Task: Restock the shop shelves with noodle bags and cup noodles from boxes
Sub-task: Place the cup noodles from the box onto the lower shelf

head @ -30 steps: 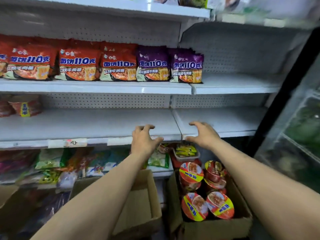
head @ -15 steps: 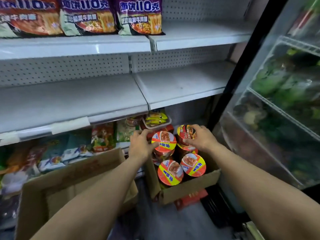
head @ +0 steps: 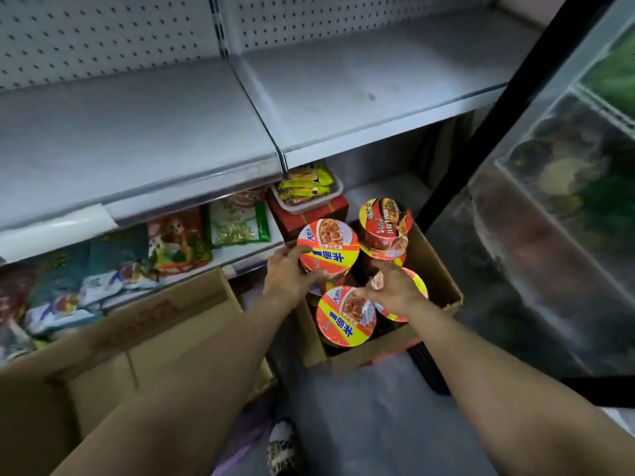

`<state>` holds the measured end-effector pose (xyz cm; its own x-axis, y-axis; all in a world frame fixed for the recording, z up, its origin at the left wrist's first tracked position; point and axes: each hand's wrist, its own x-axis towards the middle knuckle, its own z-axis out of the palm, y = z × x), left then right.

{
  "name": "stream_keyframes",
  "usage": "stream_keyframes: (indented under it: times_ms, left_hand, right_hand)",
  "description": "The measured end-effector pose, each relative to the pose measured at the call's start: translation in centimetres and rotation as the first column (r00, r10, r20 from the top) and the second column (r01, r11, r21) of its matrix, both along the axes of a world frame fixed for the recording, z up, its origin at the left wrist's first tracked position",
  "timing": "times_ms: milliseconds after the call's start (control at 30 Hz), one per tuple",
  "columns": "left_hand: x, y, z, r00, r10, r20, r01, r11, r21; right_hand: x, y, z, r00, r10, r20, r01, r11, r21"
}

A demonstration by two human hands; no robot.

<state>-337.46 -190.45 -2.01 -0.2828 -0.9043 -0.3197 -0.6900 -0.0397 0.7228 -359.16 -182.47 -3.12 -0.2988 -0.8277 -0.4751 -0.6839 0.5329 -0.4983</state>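
My left hand [head: 290,278] grips one cup noodle [head: 328,247], fingers and thumb curled round the left side of its rim, at the back left of the right cardboard box [head: 360,360] on the floor. My right hand [head: 395,292] lies over a second cup [head: 420,286] on the box's right side. Its fingers are bent across the lid, but I cannot tell whether they have closed on it. A third cup [head: 345,317] stands at the front of the box, just beside my right fingertips. A fourth, darker red cup [head: 385,218] stands at the back on top of a lower cup [head: 386,253]. That makes four lids I can count, with slivers of others underneath too hidden to number. There are two boxes in all: the second, the left cardboard box [head: 154,338], stands open beside my left forearm. Above them run two bare shelf boards, the left board [head: 137,132] and the right board [head: 378,80], meeting at a seam. On the lower shelf [head: 247,250] lie several snack bags [head: 237,221], and one tray of yellow packets [head: 304,187] sits on a red carton [head: 309,216]. A glass-fronted cooler [head: 567,201] stands to the right. One patterned shoe [head: 281,448] shows below.
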Motion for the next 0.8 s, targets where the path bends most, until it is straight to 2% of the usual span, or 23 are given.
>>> stream_keyframes:
  times_ms: [200, 333, 500, 600, 800]
  left_hand:
    - [-0.3, -4.7, -5.0, 0.998, -0.056, 0.011, 0.056, 0.998, -0.014]
    - [-0.3, -7.1, -9.6, 0.999, -0.041, -0.012, 0.041, 0.998, 0.054]
    - [-1.1, -7.8, -8.8, 0.992, -0.104, -0.066, 0.109, 0.991, 0.076]
    - [-1.4, -7.9, -8.7, 0.991, -0.081, -0.105, 0.092, 0.990, 0.106]
    - [-1.2, -7.7, -7.0, 0.997, -0.047, -0.065, 0.056, 0.989, 0.140]
  right_hand:
    - [0.6, -3.1, -4.2, 0.997, -0.057, 0.049, 0.055, 0.998, 0.037]
    - [0.8, -4.4, -6.3, 0.993, -0.077, 0.084, 0.077, 0.997, 0.002]
    - [1.0, -5.1, -8.0, 0.988, -0.119, 0.097, 0.119, 0.993, 0.005]
    - [1.0, -5.1, -8.4, 0.983, -0.138, 0.118, 0.140, 0.990, -0.004]
    - [1.2, -5.2, -7.3, 0.979, -0.118, 0.166, 0.127, 0.991, -0.044]
